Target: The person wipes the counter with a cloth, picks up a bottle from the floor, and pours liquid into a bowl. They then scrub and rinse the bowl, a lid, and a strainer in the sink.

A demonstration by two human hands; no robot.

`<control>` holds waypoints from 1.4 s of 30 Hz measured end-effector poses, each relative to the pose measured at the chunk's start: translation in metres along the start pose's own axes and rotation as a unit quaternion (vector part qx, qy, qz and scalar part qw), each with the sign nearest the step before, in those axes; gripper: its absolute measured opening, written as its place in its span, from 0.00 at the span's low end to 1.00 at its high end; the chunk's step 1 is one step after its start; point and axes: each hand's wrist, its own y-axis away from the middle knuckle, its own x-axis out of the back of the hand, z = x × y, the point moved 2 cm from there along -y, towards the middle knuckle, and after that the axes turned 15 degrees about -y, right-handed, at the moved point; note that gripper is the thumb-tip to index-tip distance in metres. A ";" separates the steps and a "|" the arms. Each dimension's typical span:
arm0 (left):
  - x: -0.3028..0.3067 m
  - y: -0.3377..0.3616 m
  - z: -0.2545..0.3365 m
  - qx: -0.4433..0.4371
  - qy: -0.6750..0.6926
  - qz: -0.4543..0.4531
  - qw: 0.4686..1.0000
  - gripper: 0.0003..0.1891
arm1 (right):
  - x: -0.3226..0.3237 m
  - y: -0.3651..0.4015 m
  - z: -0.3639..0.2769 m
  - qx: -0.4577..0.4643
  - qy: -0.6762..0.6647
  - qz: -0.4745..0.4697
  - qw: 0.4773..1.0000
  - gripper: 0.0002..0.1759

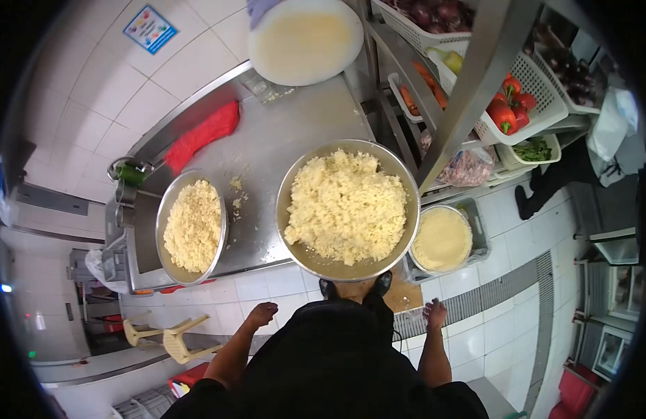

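My left hand [262, 314] hangs in the air below the counter's front edge, empty, its fingers loosely bent. My right hand [435, 314] is held out on the other side of my body, fingers partly apart and nothing in them. Between and beyond them, a large metal bowl [289, 241] heaped with clumpy yellow couscous-like grain [347, 206] sits at the counter's front edge. A second metal bowl [170, 269] holds more of the grain [193, 227], farther left. Neither hand touches a bowl.
Crumbs lie on the steel counter [288, 133] near a red cloth [202, 137]. A round white board [307, 42] leans at the back. Right are a tub of fine yellow grain [441, 239] and a rack [462, 91] with vegetable baskets. Plastic chairs [179, 342] stand left; a person's leg [557, 178] shows right.
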 end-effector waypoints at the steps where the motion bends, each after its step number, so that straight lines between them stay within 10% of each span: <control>1: -0.014 -0.016 0.010 0.002 0.023 0.013 1.000 0.21 | -0.006 -0.001 -0.037 0.048 -0.036 0.008 0.998 0.28; 7: 0.040 -0.015 -0.093 -0.011 0.042 -0.016 0.999 0.19 | -0.148 0.183 -0.125 0.194 -0.075 -0.131 0.969 0.33; 15: 0.055 -0.005 -0.172 -0.010 0.211 0.053 0.976 0.16 | -0.265 0.282 -0.100 0.102 -0.127 -0.320 0.933 0.34; 20: 0.038 0.007 -0.218 0.116 0.255 0.026 0.960 0.15 | -0.309 0.292 -0.092 0.075 -0.203 -0.247 0.945 0.28; 23: 0.012 -0.011 -0.271 -0.004 0.126 0.029 0.992 0.16 | -0.330 0.295 -0.099 0.088 -0.175 -0.240 0.951 0.25; 26: 0.013 -0.006 -0.265 0.117 0.213 -0.013 0.970 0.16 | -0.372 0.281 -0.114 0.108 -0.192 -0.226 0.949 0.22; 42: 0.098 0.069 -0.191 0.087 0.388 0.080 0.914 0.22 | -0.572 0.160 -0.209 0.061 -0.224 -0.339 0.912 0.40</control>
